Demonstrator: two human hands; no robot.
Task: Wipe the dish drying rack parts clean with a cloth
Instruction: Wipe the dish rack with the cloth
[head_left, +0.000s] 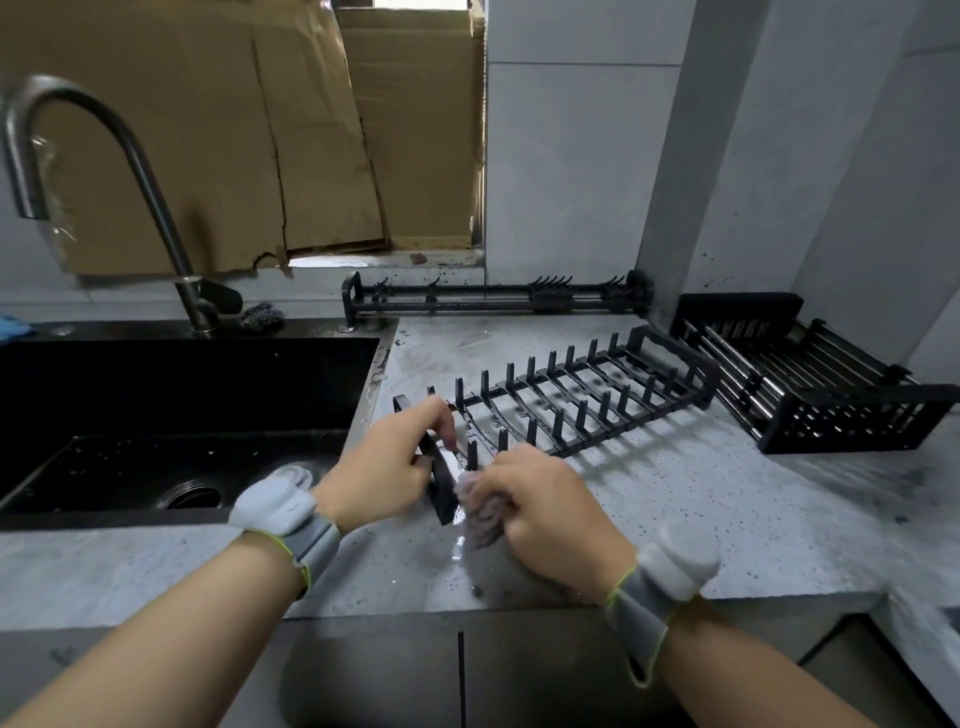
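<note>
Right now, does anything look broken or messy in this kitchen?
Yes. The cardboard covering the window behind the faucet is torn and ragged along its bottom edge, with a gap showing light. Water is puddled on the countertop beneath the cloth, near the plate rack. Dark specks dot the wall behind.

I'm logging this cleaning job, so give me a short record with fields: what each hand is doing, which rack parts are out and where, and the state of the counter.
left hand: grips the near end of the plate rack, steadying it
right hand: holds a bunched cloth against that same end
plate rack: flat on the countertop, right of the sink
basket part: on the counter at far right, untouched
hook rail: along the back wall, untouched
countertop: wet patches near the cloth
faucet: no water seen running
</note>
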